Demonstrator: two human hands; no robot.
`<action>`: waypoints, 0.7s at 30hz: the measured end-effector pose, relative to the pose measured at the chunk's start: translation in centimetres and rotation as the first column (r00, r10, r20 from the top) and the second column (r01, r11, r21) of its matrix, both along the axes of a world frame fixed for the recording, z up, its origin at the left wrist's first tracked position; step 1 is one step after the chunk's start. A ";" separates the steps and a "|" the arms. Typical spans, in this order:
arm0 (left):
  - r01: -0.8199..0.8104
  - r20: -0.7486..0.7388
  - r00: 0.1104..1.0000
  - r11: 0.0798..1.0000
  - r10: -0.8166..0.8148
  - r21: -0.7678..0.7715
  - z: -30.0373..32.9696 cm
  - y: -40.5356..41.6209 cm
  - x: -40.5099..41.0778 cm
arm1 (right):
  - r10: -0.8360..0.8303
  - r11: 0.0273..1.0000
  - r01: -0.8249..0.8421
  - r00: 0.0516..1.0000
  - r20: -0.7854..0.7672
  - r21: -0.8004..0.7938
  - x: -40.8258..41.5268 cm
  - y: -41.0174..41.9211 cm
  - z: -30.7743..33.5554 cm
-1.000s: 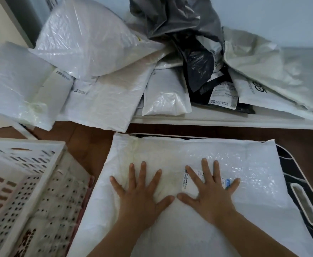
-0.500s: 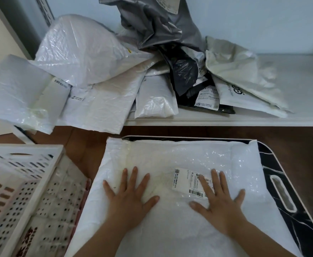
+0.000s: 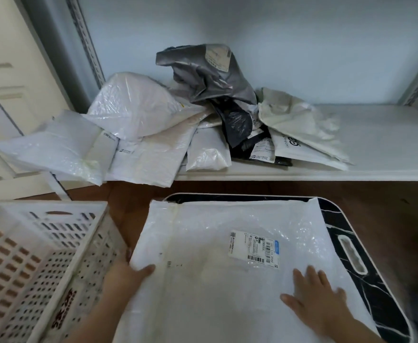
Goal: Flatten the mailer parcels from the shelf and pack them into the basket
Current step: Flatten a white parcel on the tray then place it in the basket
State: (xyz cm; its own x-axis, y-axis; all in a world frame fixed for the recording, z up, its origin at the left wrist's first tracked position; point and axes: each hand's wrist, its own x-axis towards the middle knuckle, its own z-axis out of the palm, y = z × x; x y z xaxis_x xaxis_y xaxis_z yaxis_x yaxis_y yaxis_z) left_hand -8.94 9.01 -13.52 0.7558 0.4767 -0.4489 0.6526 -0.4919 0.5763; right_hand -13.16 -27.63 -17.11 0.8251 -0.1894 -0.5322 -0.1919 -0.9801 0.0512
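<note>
White bubble mailer (image 3: 222, 263) lies flat on the black marbled tray (image 3: 366, 288), crinkly and glossy, its long axis left to right. Left hand (image 3: 126, 276) pinches its left edge beside the perforated plastic basket (image 3: 42, 256); right hand (image 3: 319, 300) presses flat, fingers spread.

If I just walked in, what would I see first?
Probably the big white plastic mailer spread over a black marbled tray in front, with the left hand gripping its left edge and the right hand flat on it. Behind, a heap of white, grey and black mailer bags crowds the white shelf; a white slotted plastic basket waits at left.
</note>
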 end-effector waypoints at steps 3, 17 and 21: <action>-0.054 -0.155 0.988 0.942 0.002 -0.332 2.2 0.7 -1.0 | -0.030 0.996 0.032 0.999 -0.014 0.082 -1.2 0.6 1.4; 0.500 0.437 0.830 0.808 -0.346 -0.312 16.4 1.9 -6.5 | -0.391 0.836 0.201 0.872 0.296 0.510 -4.4 2.9 6.8; 0.349 0.573 0.819 0.827 -0.040 -0.442 20.3 9.0 -8.7 | -0.405 0.891 0.176 0.724 0.558 0.419 -3.2 5.2 12.0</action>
State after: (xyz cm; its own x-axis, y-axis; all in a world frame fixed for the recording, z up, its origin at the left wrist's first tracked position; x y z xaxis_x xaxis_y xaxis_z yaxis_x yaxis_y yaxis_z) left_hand -17.67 17.97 6.76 0.9898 0.1121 -0.0880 0.1003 -0.1091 0.9890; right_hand -16.31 -22.41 -5.08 0.9190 -0.3942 0.0001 -0.3455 -0.8057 -0.4811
